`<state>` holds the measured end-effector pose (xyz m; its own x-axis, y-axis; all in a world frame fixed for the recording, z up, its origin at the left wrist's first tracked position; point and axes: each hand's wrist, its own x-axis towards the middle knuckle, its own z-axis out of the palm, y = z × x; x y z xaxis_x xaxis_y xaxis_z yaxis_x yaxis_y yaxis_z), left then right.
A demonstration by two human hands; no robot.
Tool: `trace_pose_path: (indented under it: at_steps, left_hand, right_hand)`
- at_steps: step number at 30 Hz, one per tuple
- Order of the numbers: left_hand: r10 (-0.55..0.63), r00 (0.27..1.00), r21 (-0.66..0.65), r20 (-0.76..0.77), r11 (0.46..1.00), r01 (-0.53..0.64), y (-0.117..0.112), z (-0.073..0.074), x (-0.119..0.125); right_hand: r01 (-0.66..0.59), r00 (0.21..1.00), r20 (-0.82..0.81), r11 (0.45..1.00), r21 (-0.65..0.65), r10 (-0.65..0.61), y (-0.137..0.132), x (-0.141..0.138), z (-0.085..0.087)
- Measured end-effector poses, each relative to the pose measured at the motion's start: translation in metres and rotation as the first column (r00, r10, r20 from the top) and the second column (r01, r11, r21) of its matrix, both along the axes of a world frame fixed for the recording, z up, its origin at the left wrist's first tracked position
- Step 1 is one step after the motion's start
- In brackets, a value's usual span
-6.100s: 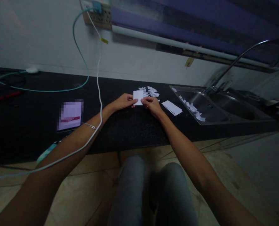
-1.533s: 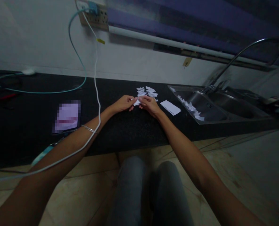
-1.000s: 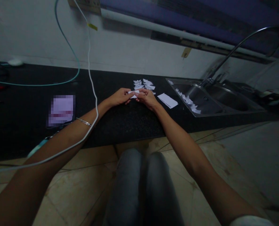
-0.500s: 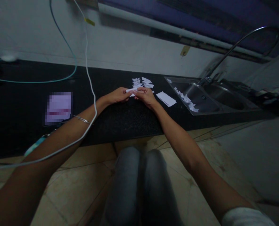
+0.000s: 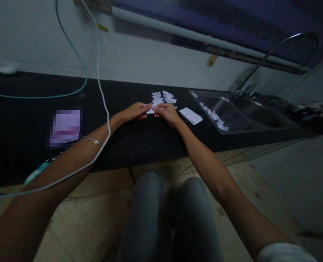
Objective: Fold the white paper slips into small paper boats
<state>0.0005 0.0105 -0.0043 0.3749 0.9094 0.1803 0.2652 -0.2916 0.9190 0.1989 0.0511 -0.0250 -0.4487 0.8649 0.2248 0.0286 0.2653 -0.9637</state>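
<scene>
While left hand point(image 5: 134, 111) and right hand point(image 5: 166, 112) pinch folded paper point(image 5: 150, 110), sink point(image 5: 246, 118) holds scraps point(image 5: 218, 122) (white).

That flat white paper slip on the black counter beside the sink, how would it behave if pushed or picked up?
The paper slip looks thin and flat, so probably light and floppy. On the polished counter it would likely slide if pushed. Lying flush, it may resist pinching.

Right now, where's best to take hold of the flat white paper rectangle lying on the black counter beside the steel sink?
Its left corner, nearest the right hand holding the small folded paper, coming from the left: the white paper rectangle lies flat on the black counter, so probably lift that corner, then pinch it.
</scene>
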Motion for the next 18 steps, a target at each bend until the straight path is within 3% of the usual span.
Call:
trace_pose_path:
  at_steps: [10,18]
  left_hand:
    - [-0.047,0.983,0.128,-0.177,0.989,0.070,-0.0012,0.0049,0.0028]
    - [-0.071,0.987,0.101,-0.142,0.991,0.085,-0.0062,0.0081,0.0025]
  right_hand:
    - [-0.029,1.000,-0.009,0.999,-0.014,0.029,0.0009,0.0012,-0.0018]
    - [-0.048,0.997,-0.065,0.999,0.007,0.048,0.0020,-0.0004,-0.0033]
